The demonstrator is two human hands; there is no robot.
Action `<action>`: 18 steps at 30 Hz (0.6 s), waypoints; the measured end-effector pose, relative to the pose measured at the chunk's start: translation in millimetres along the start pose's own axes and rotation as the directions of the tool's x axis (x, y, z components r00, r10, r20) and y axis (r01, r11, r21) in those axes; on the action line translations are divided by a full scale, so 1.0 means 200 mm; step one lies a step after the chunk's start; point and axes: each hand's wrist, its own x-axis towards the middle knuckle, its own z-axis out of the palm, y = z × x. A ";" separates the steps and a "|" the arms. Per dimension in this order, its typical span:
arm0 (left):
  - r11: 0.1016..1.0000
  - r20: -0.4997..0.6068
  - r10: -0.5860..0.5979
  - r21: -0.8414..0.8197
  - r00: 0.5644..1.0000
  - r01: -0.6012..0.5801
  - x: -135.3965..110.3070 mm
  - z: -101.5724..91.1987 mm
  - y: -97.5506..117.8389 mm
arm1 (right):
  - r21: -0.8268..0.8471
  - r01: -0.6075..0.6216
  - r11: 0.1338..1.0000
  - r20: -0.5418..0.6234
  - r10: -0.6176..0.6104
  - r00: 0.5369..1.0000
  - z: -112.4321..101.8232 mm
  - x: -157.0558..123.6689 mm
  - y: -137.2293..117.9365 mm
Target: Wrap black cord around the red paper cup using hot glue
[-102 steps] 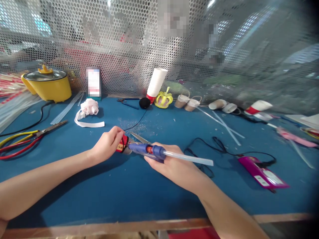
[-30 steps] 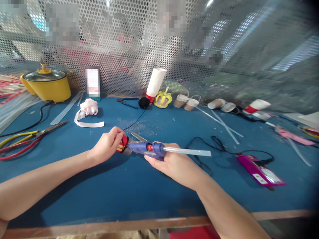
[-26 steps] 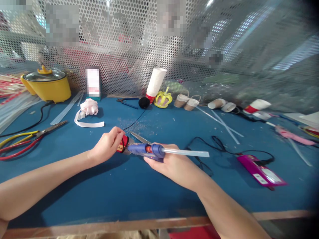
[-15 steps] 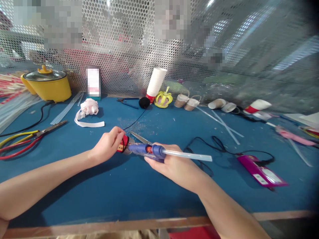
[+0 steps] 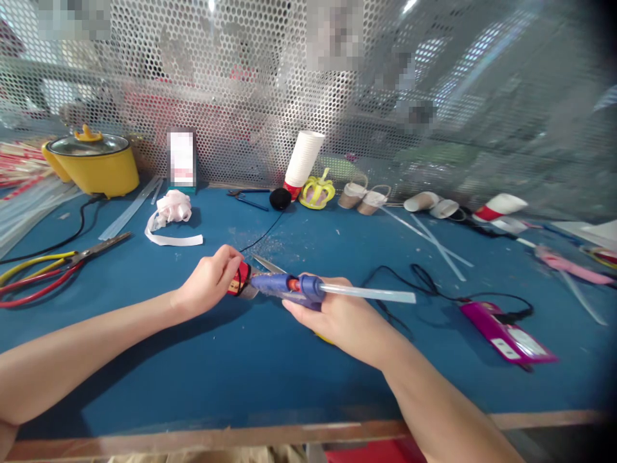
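My right hand is wrapped round a blue hot glue gun; a clear glue stick sticks out of its back end. The gun's nozzle is up against a small red paper cup piece with black cord round it. My left hand pinches this piece from the left side. A thin black cord runs from there to a black ball of cord. Behind the gun lie scissors, with their blade showing and the rest mostly hidden by my right hand.
Red-and-yellow-handled pliers and a yellow electric pot are on the left, with white ribbon nearby. Stacked paper cups, a yellow crown-shaped piece and small baskets line the mesh. A purple power strip lies right.
The glue gun and my right hand have shifted slightly right, and a bit of yellow now shows beneath that hand. My left hand keeps its hold on the red cup piece.
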 end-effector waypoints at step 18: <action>0.997 -0.010 0.071 -0.008 0.997 -0.071 -0.02 0.00 -0.01 | 0.671 -0.231 0.705 0.091 0.230 0.969 -0.03 0.12 0.12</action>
